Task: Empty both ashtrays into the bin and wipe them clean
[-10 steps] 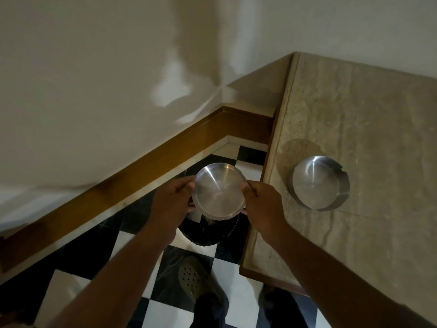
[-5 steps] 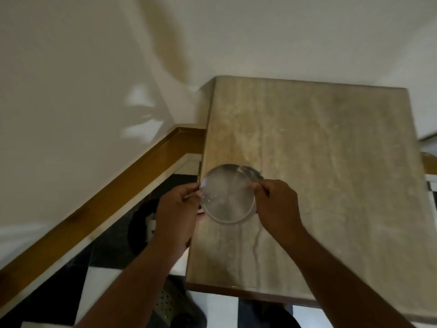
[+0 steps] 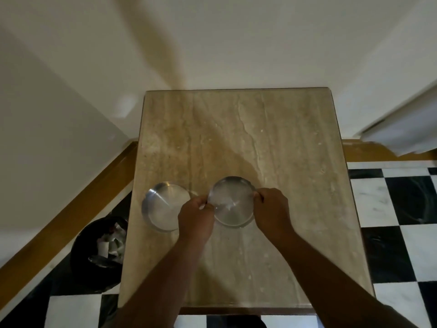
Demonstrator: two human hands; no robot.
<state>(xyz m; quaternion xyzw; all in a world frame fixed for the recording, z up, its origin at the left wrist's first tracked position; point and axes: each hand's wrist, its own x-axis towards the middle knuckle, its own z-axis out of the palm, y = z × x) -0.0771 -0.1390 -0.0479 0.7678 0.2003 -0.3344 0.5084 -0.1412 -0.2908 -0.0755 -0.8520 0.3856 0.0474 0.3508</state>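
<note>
Two round steel ashtrays are over the beige marble table point(image 3: 283, 143). One ashtray point(image 3: 233, 202) is held between both hands above the table's middle, its hollow facing up. My left hand point(image 3: 196, 216) pinches its left rim and my right hand point(image 3: 272, 209) pinches its right rim. The other ashtray point(image 3: 163, 207) rests on the table near the left edge, just left of my left hand, partly hidden by it. A black bin point(image 3: 94, 254) holding crumpled white litter stands on the floor left of the table.
White walls close in behind and to the left, with a wooden skirting board point(image 3: 71, 214) along the base. The floor is black-and-white checkered tile point(image 3: 397, 209). A white object point(image 3: 406, 129), blurred, is at the right edge.
The held ashtray has moved from above the bin, over the table's left edge, to above the table's middle. The view has swung right, so the other ashtray now lies left of my hands.
</note>
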